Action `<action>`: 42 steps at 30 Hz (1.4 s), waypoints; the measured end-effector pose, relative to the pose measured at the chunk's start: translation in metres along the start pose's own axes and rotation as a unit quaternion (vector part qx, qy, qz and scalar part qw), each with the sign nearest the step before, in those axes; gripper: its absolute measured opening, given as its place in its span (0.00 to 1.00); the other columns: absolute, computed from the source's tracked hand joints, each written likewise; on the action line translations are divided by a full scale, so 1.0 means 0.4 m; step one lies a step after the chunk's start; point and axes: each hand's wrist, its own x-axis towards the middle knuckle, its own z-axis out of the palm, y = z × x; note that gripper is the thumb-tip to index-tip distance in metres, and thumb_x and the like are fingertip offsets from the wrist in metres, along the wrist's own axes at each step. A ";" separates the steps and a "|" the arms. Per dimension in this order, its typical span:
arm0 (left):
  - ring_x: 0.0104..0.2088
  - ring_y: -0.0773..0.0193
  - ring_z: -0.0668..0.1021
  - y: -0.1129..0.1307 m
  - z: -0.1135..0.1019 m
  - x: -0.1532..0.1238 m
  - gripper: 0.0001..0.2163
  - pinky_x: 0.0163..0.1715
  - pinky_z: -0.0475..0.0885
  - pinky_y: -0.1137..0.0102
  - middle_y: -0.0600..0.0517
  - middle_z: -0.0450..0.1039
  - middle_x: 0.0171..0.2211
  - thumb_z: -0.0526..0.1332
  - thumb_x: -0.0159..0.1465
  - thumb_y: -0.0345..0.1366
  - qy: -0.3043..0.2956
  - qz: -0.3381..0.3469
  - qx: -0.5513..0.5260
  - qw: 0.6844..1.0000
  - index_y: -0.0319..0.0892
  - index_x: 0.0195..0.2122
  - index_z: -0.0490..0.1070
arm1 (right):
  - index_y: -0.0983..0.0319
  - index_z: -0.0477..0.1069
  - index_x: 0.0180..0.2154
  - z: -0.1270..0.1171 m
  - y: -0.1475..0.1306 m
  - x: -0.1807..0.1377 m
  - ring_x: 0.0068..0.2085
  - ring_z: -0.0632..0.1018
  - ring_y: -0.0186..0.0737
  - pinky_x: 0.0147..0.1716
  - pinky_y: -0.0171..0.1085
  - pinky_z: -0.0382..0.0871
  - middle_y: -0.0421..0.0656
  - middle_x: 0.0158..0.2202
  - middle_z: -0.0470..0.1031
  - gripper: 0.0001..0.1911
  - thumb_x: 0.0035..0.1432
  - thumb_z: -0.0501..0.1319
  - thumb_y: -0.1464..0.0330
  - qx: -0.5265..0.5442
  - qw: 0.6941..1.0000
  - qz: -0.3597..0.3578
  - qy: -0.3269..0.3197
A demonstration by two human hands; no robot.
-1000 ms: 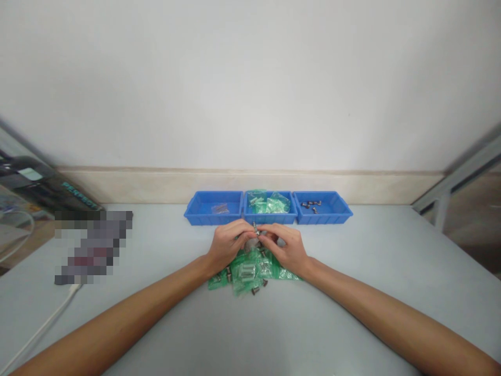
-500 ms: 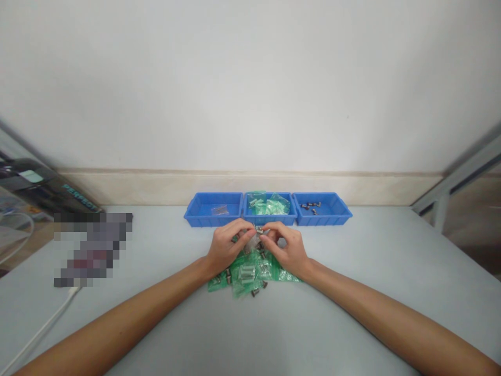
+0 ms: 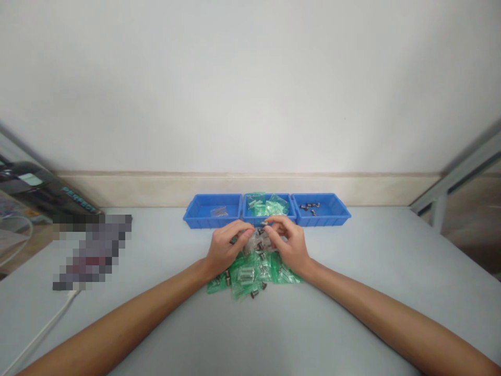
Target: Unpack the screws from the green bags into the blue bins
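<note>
My right hand (image 3: 288,241) pinches a small metal screw (image 3: 264,223) between thumb and forefinger, just in front of the middle blue tray. To its left, my left hand (image 3: 229,244) has thumb and fingertips nearly together over the pile; whatever they hold, if anything, is too small to make out. Under and between both hands lie green-edged clear plastic bags (image 3: 246,274), some with small metal pins inside. Loose dark screws (image 3: 255,294) lie among the bags and at the pile's near edge.
Three blue trays stand in a row: the left tray (image 3: 195,221) has a few thin clear pieces, the middle tray (image 3: 287,221) green bags, the right tray (image 3: 332,221) several screws. At left are a blurred dark object (image 3: 94,250), a white cable (image 3: 43,329) and a black box (image 3: 50,188).
My right hand has lifted slightly away from the left hand, carrying the screw up towards the middle tray. My left hand has stayed almost where it was.
</note>
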 end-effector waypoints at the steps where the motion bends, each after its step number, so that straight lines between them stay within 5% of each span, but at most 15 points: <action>1: 0.21 0.70 0.73 0.000 0.000 0.000 0.11 0.23 0.68 0.76 0.55 0.72 0.21 0.54 0.68 0.36 0.000 0.000 0.000 1.000 0.40 0.34 0.73 | 0.61 0.70 0.38 -0.001 -0.006 0.005 0.19 0.69 0.32 0.21 0.32 0.64 0.34 0.19 0.66 0.08 0.60 0.60 0.63 0.017 1.000 0.014 0.006; 7: 0.20 0.70 0.72 -0.002 -0.001 -0.001 0.10 0.22 0.67 0.76 0.56 0.70 0.19 0.54 0.68 0.35 0.000 -0.003 0.000 1.000 0.40 0.34 0.72 | 0.61 0.68 0.36 -0.017 -0.044 0.049 0.17 0.67 0.31 0.18 0.31 0.62 0.32 0.17 0.64 0.10 0.60 0.60 0.60 0.062 0.997 0.055 0.003; 12: 0.21 0.70 0.73 0.001 -0.001 -0.001 0.10 0.24 0.68 0.75 0.55 0.72 0.21 0.54 0.68 0.34 0.003 0.000 -0.001 1.000 0.39 0.33 0.72 | 0.63 0.71 0.30 -0.089 -0.074 0.120 0.19 0.69 0.32 0.22 0.32 0.61 0.35 0.17 0.67 0.08 0.58 0.62 0.65 -0.135 0.990 0.026 -0.015; 14: 0.21 0.70 0.73 0.002 -0.001 0.000 0.10 0.24 0.69 0.75 0.55 0.72 0.21 0.54 0.68 0.33 0.007 0.003 -0.004 1.000 0.39 0.33 0.73 | 0.63 0.73 0.28 -0.128 -0.079 0.150 0.21 0.69 0.34 0.23 0.33 0.60 0.37 0.18 0.69 0.07 0.56 0.62 0.67 -0.270 0.961 0.027 -0.050; 18: 0.21 0.70 0.73 0.001 0.001 0.001 0.09 0.24 0.68 0.76 0.54 0.73 0.22 0.55 0.67 0.32 0.010 0.011 -0.006 1.000 0.39 0.33 0.73 | 0.63 0.75 0.29 -0.187 -0.070 0.185 0.27 0.75 0.42 0.26 0.36 0.60 0.46 0.24 0.76 0.07 0.56 0.61 0.68 -0.509 0.853 0.080 -0.077; 23: 0.21 0.70 0.73 -0.002 0.001 -0.002 0.09 0.24 0.68 0.76 0.55 0.73 0.22 0.55 0.68 0.34 0.005 0.004 -0.004 1.000 0.39 0.33 0.73 | 0.66 0.76 0.38 -0.199 -0.076 0.185 0.33 0.79 0.50 0.30 0.38 0.63 0.56 0.34 0.79 0.10 0.59 0.58 0.69 -0.628 0.768 0.094 -0.085; 28: 0.20 0.71 0.73 -0.003 0.002 -0.004 0.10 0.24 0.68 0.76 0.55 0.73 0.21 0.54 0.68 0.34 0.002 -0.005 0.000 1.000 0.39 0.33 0.73 | 0.62 0.77 0.33 -0.159 -0.113 0.157 0.33 0.78 0.42 0.30 0.34 0.61 0.46 0.32 0.80 0.06 0.57 0.60 0.72 -0.536 0.786 0.062 -0.303; 31: 0.21 0.71 0.73 -0.002 0.002 -0.003 0.10 0.24 0.68 0.76 0.55 0.73 0.22 0.54 0.68 0.34 0.005 -0.002 0.002 1.000 0.39 0.33 0.73 | 0.62 0.77 0.40 -0.129 -0.106 0.134 0.34 0.78 0.43 0.31 0.34 0.62 0.45 0.32 0.80 0.10 0.55 0.62 0.73 -0.490 0.782 0.037 -0.383; 35: 0.21 0.71 0.73 -0.002 0.002 -0.002 0.10 0.24 0.68 0.76 0.55 0.74 0.22 0.55 0.68 0.34 0.005 -0.001 0.007 1.000 0.39 0.33 0.73 | 0.64 0.73 0.49 -0.097 -0.075 0.111 0.39 0.79 0.48 0.32 0.36 0.64 0.49 0.36 0.80 0.16 0.58 0.61 0.69 -0.476 0.778 0.022 -0.409; 42: 0.20 0.72 0.72 -0.002 0.002 -0.003 0.09 0.23 0.67 0.77 0.55 0.74 0.23 0.55 0.68 0.33 0.005 0.007 0.011 1.000 0.38 0.33 0.73 | 0.64 0.71 0.48 -0.073 -0.045 0.095 0.39 0.80 0.50 0.33 0.38 0.66 0.52 0.37 0.80 0.14 0.62 0.54 0.72 -0.497 0.769 0.035 -0.400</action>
